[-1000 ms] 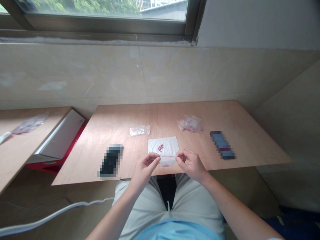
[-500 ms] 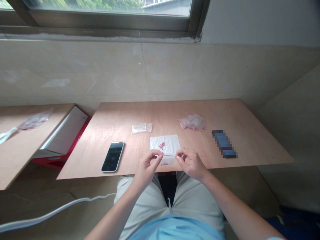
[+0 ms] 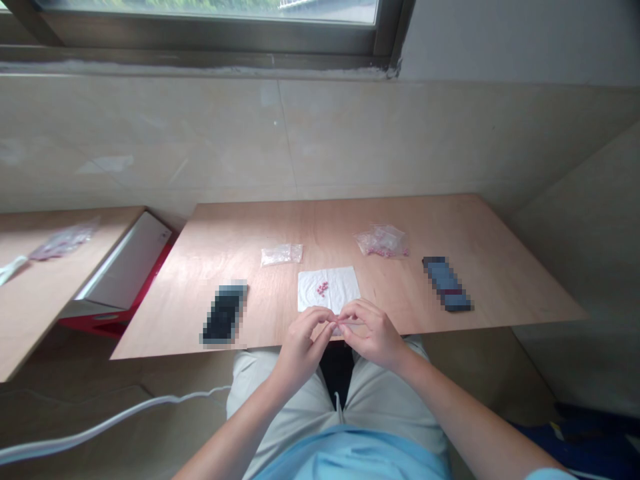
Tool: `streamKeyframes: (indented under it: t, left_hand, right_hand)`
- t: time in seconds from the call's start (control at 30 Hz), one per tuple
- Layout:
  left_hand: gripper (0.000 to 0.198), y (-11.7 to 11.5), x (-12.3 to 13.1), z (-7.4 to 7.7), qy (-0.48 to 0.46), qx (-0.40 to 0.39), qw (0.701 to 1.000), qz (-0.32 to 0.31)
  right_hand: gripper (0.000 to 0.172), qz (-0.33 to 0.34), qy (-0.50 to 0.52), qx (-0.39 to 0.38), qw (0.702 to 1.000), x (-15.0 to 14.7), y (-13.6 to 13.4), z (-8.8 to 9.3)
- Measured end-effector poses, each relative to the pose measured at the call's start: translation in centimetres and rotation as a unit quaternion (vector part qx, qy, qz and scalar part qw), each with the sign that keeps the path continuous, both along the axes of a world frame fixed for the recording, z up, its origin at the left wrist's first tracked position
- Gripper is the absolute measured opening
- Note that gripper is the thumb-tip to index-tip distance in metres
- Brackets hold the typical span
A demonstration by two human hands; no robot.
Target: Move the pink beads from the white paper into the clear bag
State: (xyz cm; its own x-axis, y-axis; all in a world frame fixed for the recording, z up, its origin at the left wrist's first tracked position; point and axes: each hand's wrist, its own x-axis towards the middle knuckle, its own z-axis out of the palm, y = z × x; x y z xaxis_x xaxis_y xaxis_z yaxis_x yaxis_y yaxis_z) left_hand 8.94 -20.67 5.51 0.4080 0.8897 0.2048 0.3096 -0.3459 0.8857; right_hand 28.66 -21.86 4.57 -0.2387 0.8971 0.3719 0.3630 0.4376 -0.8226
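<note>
the fingertips of the left hand (image 3: 300,343) and the right hand (image 3: 375,337) were curled inward and pinched tight, almost meeting over a small clear bag (image 3: 349,323). only a thin sliver of its edge showed between them, and the fingers hid the rest, so i could not tell what it held. that edge lay level, its long axis running side to side across the person's front, just above the near part of the table. a close, even pinch from both sides looked best for keeping the thin edge taut and straight. just beyond the fingertips lay a white tissue (image 3: 340,287) with a little cluster of red beads (image 3: 323,288) on it. farther out, ahead and left of the fingers, sat a crumpled clear bag (image 3: 281,254); ahead and right, a clear bag of red beads (image 3: 381,241). left of the fingers lay a phone (image 3: 224,313), right of them a blurred blue object (image 3: 447,283), all on a plywood table (image 3: 400,227).
</note>
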Motion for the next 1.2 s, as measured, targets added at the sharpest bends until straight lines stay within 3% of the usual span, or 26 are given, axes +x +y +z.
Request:
streamKeyframes:
  t: [0.43, 0.73, 1.2]
  left_hand:
    - [0.01, -0.18, 0.01, -0.11, 0.008, 0.021, 1.0, -0.013]
    - [0.007, 0.0, -0.08, 0.12, 0.001, 0.023, 1.0, 0.003]
    - [0.009, 0.03, -0.24, 0.16, -0.019, -0.001, 1.0, -0.007]
  right_hand:
    - [0.007, 0.014, 0.012, -0.008, 1.0, -0.04, 0.08, -0.01]
    - [0.005, 0.025, 0.062, -0.099, 0.993, 0.36, 0.37, 0.15]
    - [0.01, 0.02, 0.072, -0.108, 0.991, 0.49, 0.3, 0.43]
